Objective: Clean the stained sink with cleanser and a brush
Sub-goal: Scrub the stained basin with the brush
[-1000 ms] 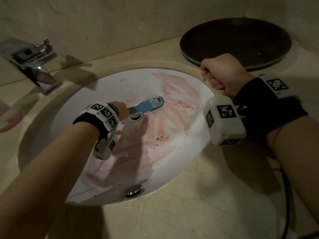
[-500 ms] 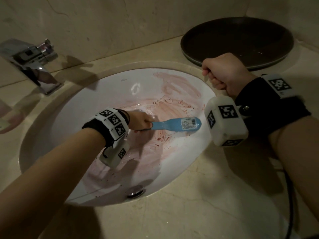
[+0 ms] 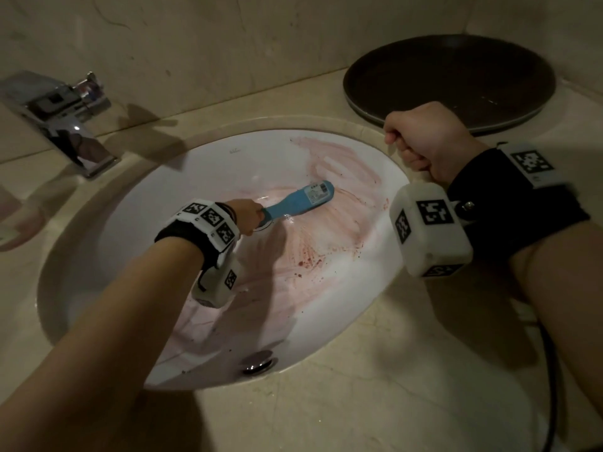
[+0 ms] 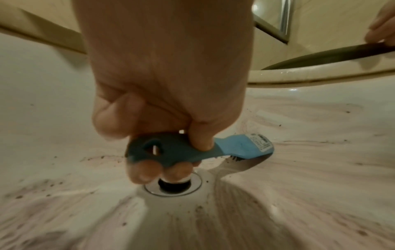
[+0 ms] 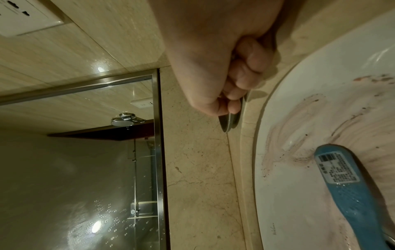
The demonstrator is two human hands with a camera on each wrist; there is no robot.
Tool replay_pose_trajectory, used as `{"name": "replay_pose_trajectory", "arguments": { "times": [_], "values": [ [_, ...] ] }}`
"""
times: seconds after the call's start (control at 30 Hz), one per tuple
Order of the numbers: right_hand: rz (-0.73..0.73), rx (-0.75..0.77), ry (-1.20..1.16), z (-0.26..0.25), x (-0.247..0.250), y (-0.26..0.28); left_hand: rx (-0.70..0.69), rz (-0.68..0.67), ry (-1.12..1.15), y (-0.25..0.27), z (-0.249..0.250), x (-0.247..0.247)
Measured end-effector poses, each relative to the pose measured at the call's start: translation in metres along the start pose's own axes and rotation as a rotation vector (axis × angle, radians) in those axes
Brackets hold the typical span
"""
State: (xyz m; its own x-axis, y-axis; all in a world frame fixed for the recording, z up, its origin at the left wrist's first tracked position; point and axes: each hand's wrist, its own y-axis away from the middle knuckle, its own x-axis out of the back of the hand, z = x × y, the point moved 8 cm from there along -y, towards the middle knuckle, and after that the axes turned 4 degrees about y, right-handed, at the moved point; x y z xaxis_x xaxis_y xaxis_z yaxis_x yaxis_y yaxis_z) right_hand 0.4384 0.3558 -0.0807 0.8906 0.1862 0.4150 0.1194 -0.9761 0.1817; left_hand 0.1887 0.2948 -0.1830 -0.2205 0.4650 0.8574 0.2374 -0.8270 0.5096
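Observation:
The white oval sink (image 3: pixel 156 197) is smeared with pink streaks and dark red specks across its right half. My left hand (image 3: pixel 249 215) is down inside the bowl and grips the handle of a blue brush (image 3: pixel 305 199); in the left wrist view the fingers curl round the brush handle (image 4: pixel 171 152) just above the drain (image 4: pixel 173 186). The brush head (image 5: pixel 337 167) with its white label lies bristles-down on the stained far right wall. My right hand (image 3: pixel 424 141) is a closed fist at the sink's right rim and holds nothing. No cleanser container is in view.
A chrome tap (image 3: pixel 62 122) stands at the back left of the beige stone counter (image 3: pixel 391 386). A round dark tray (image 3: pixel 450 79) lies at the back right, just behind my right fist. An overflow hole (image 3: pixel 259 362) sits in the near sink wall. A mirror edge (image 5: pixel 158 152) shows on the wall.
The brush swept from near the drain out to the right wall, and has now swung back up toward the far right side. The right fist stayed put.

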Motion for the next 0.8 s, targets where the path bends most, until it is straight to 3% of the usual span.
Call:
{"name": "replay_pose_trajectory", "arguments": {
  "times": [0.17, 0.27, 0.53, 0.8],
  "values": [
    [0.011, -0.001, -0.002, 0.001, 0.001, -0.001, -0.204, -0.153, -0.096, 0.018, 0.035, -0.029],
    [0.012, -0.008, 0.007, 0.002, 0.001, -0.002, -0.253, -0.183, -0.090, 0.021, 0.046, -0.039],
    [0.013, -0.007, 0.009, 0.002, 0.002, -0.003, -0.008, 0.123, -0.360, 0.019, -0.002, 0.020],
    [0.022, -0.005, 0.002, 0.002, 0.003, -0.003, 0.108, 0.107, -0.323, 0.011, -0.026, 0.032]
  ]
}}
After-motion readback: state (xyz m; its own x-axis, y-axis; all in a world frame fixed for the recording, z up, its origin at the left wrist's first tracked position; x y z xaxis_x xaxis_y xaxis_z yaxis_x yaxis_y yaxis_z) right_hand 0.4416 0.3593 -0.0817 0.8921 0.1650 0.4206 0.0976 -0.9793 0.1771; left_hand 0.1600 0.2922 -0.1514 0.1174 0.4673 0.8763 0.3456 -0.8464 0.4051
